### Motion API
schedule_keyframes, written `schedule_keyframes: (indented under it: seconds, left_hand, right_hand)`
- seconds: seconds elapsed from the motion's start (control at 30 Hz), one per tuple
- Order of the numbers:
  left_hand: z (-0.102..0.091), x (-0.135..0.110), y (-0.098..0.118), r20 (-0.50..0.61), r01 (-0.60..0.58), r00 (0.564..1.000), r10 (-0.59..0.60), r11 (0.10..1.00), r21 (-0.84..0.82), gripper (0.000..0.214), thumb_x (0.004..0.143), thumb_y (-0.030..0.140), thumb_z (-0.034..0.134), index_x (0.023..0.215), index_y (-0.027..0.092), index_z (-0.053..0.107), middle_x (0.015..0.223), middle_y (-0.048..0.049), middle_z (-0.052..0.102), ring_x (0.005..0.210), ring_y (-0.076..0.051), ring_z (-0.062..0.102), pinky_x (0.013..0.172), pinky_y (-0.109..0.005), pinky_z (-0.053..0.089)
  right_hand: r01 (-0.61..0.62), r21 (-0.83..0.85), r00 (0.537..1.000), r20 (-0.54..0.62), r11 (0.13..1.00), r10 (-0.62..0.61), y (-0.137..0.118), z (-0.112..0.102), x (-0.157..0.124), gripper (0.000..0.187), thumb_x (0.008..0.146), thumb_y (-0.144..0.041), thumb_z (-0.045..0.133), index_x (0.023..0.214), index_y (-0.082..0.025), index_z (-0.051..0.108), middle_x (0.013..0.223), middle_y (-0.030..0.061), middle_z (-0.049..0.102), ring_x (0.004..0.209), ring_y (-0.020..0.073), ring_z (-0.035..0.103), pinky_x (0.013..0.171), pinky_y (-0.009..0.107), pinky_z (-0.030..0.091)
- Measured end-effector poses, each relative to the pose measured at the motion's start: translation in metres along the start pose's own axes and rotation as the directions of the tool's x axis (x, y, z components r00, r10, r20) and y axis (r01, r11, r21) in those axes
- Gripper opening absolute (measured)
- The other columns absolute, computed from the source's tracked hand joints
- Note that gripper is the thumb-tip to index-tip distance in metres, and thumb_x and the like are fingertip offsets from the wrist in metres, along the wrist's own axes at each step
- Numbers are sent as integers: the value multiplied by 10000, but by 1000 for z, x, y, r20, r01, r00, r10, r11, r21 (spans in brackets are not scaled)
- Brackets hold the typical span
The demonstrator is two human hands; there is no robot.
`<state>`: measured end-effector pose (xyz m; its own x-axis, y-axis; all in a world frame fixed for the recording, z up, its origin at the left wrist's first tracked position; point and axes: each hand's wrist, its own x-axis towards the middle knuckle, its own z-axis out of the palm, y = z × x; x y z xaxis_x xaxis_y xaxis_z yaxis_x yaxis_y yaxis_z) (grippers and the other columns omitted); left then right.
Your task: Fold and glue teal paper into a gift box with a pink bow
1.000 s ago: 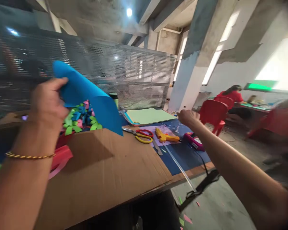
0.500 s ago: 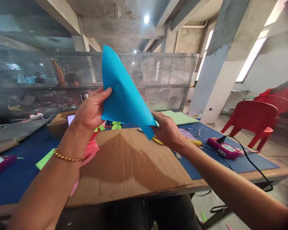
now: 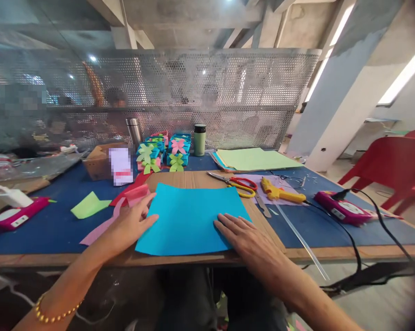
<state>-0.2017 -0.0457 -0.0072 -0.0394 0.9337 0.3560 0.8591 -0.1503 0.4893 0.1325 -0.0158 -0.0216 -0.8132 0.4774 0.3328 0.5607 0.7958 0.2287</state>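
A blue sheet of paper point(image 3: 190, 220) lies nearly flat on the brown cardboard point(image 3: 269, 230) at the table's front edge. My left hand point(image 3: 133, 223) is at its left edge, thumb on top and the other fingers curled at the edge, partly hidden. My right hand point(image 3: 240, 232) rests on the sheet's right side, fingers stretched out and palm down. Beyond the sheet are scissors point(image 3: 244, 185) with red and yellow handles. Pink paper point(image 3: 104, 225) lies beside my left forearm.
A yellow glue gun point(image 3: 283, 193) with a cord and a magenta power strip point(image 3: 343, 209) are on the right. Stacked coloured sheets point(image 3: 259, 158), a green flask point(image 3: 199, 141) and paper-decorated boxes point(image 3: 177, 154) stand behind. A small cardboard box point(image 3: 97, 165) and green paper point(image 3: 90, 204) are left.
The blue paper, earlier held up and curled in both hands, is now down on the cardboard. My right hand has flattened onto it; my left hand has lowered with its edge.
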Motion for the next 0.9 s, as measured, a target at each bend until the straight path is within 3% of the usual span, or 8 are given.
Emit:
schedule_keyframes:
  seconds: [0.1, 0.2, 0.33, 0.43, 0.57, 0.67, 0.77, 0.9]
  left_hand:
    - [5, -21, 25, -114, -140, 976, 185, 937, 322, 546, 916, 444, 573, 1399, 192, 558, 1238, -172, 652, 1120, -361, 619, 928, -524, 499]
    - [25, -36, 62, 58, -410, 910, 411, 868, 281, 636, 840, 460, 723, 1409, 239, 542, 1392, -134, 582, 1221, -349, 567, 987, -506, 496]
    - [52, -37, 91, 178, -454, 887, 427, 878, 152, 508, 834, 372, 760, 1305, 234, 626, 1314, -106, 649, 1203, -326, 582, 1001, -519, 498]
    - [58, -30, 87, 124, -437, 896, 427, 897, 68, 228, 952, 278, 611, 1161, 262, 701, 1219, -58, 709, 1150, -278, 627, 965, -474, 520]
    - [60, -25, 65, -52, -472, 880, 471, 882, 10, 289, 1011, 164, 446, 1100, 227, 713, 1108, -56, 756, 1063, -235, 685, 896, -402, 550]
    - [60, -23, 53, -146, -351, 929, 341, 935, -50, 233, 1004, 230, 494, 1062, 227, 719, 980, -41, 775, 919, -208, 715, 803, -342, 573]
    - [58, -22, 51, -130, -243, 964, 232, 967, -72, 203, 980, 265, 541, 1005, 239, 740, 919, -31, 774, 856, -207, 712, 775, -333, 576]
    - [50, -18, 51, -76, -242, 969, 234, 964, -114, 206, 968, 255, 549, 1048, 255, 738, 974, -28, 771, 906, -214, 704, 782, -335, 573]
  right_hand:
    - [-17, 33, 1000, -10, 999, 17, 3, -4, 0, 470, 922, -60, 471, 1386, -101, 533, 1409, 196, 573, 1276, 292, 585, 995, 469, 552]
    - [-63, 47, 998, -23, 997, 64, 1, -9, 8, 378, 905, -50, 492, 1260, -99, 614, 1319, 211, 641, 1189, 313, 647, 926, 469, 584]
    - [-124, 111, 992, -19, 986, 127, 2, -14, 9, 308, 880, -21, 500, 1126, -132, 649, 1159, 169, 732, 1063, 297, 709, 858, 427, 604]
    - [-123, 200, 987, -74, 972, 140, 11, -15, -8, 357, 884, -14, 453, 1157, -157, 635, 1149, 136, 741, 1013, 256, 727, 826, 364, 608]
    - [-149, 333, 956, -191, 931, 221, 24, -16, -33, 324, 943, -107, 448, 1195, -206, 625, 1174, 92, 731, 1059, 224, 703, 866, 338, 587]
    - [-240, 457, 910, -201, 856, 362, 27, -16, -36, 179, 978, -221, 480, 940, -229, 655, 893, 40, 742, 804, 180, 707, 694, 278, 573]
    - [-317, 500, 861, -204, 806, 465, 26, -14, -28, 267, 983, -292, 502, 735, -232, 585, 654, -2, 628, 592, 157, 605, 541, 269, 492]
    - [-247, 543, 852, -272, 802, 447, 26, -14, -21, 132, 960, -251, 538, 916, -253, 662, 860, 26, 718, 825, 202, 677, 746, 317, 543]
